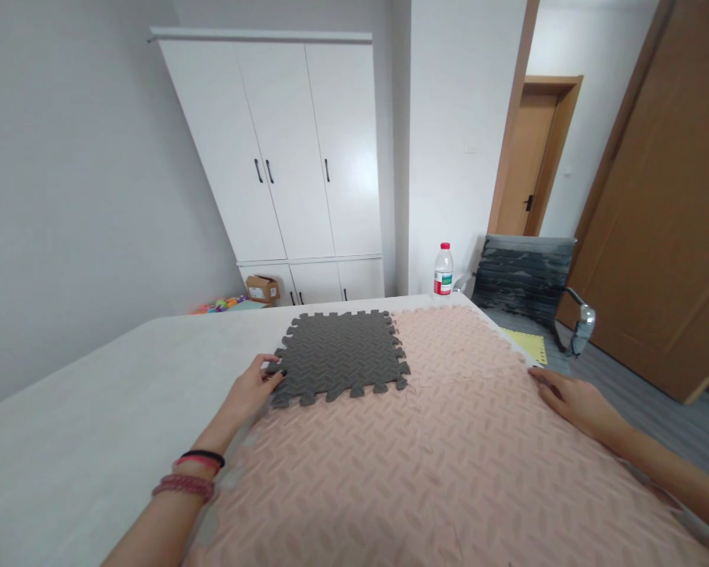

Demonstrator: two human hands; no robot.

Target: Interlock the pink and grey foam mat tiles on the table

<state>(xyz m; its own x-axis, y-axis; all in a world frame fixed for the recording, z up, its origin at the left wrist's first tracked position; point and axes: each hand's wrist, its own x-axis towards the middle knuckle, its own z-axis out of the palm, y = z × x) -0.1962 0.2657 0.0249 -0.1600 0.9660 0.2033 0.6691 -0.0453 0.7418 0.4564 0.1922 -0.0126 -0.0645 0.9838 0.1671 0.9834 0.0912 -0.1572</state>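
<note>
A dark grey foam mat tile (343,354) with jigsaw edges lies at the far left of a larger pink foam mat (378,472), overlapping its back left part. My left hand (255,387) pinches the grey tile's left edge, thumb and fingers at its tabs. Two bracelets and a black band circle that wrist. At the far right, my right hand (573,400) rests by the pink mat's right edge, fingers stretched out and fingertips touching near a corner. Seams show between the joined pink tiles.
The white table (124,409) runs out to the left. A clear bottle with a red cap (443,272) stands at its back edge. Beyond are a black chair (523,276), a yellow sheet (528,346), a cardboard box (263,289) and a white wardrobe (289,142).
</note>
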